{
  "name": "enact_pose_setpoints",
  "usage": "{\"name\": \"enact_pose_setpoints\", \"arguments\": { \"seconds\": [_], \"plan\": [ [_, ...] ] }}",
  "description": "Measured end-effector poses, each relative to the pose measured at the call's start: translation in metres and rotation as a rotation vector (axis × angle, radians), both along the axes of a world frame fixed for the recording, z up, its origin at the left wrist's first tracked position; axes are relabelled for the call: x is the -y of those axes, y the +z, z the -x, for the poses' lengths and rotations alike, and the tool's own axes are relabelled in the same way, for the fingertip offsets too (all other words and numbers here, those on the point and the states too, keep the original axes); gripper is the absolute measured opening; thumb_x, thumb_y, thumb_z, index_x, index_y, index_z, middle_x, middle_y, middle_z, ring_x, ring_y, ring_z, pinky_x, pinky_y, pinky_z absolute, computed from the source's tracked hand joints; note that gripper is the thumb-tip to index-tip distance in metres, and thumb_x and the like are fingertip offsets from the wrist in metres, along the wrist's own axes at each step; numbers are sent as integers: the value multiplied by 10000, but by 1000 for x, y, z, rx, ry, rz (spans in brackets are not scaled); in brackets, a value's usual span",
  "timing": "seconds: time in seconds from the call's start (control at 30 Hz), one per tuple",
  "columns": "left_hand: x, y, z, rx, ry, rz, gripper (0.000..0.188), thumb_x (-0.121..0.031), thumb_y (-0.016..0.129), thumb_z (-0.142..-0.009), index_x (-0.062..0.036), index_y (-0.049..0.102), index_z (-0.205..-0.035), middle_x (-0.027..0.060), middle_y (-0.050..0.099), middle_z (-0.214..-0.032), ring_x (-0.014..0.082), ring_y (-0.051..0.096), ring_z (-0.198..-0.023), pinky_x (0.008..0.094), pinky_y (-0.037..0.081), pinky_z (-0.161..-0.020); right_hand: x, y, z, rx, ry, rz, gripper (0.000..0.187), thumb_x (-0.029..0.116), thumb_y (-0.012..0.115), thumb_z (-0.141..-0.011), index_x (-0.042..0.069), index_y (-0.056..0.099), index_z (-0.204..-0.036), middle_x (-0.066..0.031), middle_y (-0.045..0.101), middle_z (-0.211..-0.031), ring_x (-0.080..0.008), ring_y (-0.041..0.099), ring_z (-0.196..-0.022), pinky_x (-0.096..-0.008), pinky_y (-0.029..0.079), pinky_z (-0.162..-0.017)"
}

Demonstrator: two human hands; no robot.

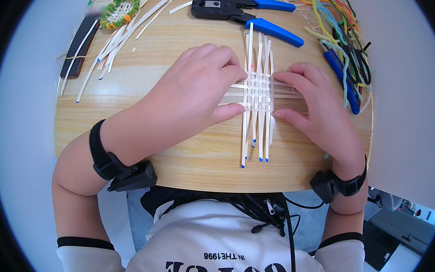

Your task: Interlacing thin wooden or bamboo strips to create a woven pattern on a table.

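Note:
A small lattice of flat white strips (pixel 258 92) lies woven on the table in front of me, its long strip ends with blue tips fanning toward and away from me. My left hand (pixel 202 82) presses the lattice's left edge, with thumb and forefinger set apart along it and the other fingers curled. On the opposite edge, my right hand (pixel 317 97) grips in the same way, thumb nearer me and forefinger farther off. Cross strips run out sideways beneath both hands, partly hidden by them.
Black crimping pliers with blue handles (pixel 225 10) lie beyond the lattice. Loose white strips (pixel 117 40), a green-and-orange round woven piece (pixel 120 11) and a dark bar (pixel 79 49) are at far left. Colourful fuzzy stems (pixel 337 24) and a blue-handled tool (pixel 342 78) lie at right.

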State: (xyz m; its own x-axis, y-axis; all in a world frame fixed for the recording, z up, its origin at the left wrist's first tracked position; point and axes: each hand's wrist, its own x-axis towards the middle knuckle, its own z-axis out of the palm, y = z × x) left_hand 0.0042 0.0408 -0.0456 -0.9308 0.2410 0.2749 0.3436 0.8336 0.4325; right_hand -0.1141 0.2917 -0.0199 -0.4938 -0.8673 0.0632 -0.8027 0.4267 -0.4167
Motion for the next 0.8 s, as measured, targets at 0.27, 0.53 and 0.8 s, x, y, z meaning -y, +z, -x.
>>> {"name": "enact_pose_setpoints", "arguments": {
  "seconds": [0.27,0.53,0.8],
  "plan": [
    [1,-1,1,0,-9,-23,411,-211,836,-857,-21,683,-1188,129,631,-1197,336,587,-1184,430,475,-1068,4,1,-1,24,-24,8,532,109,879,-796,32,662,-1276,-149,601,-1305,-376,586,-1243,-427,485,-1072],
    [0,-2,2,-5,-6,-26,405,-208,838,-857,-29,656,-1172,139,618,-1186,344,575,-1178,425,480,-1053,-1,-1,-4,-53,-38,13,523,117,883,-799,32,654,-1262,-145,617,-1255,-368,594,-1222,-426,492,-1052],
    [0,-2,3,2,-2,-23,387,-202,830,-855,-28,652,-1150,137,612,-1174,342,571,-1167,424,477,-1044,1,-2,-4,-47,-23,7,471,90,851,-823,27,653,-1245,-140,625,-1218,-353,616,-1179,-417,506,-1021]
  ]
}}
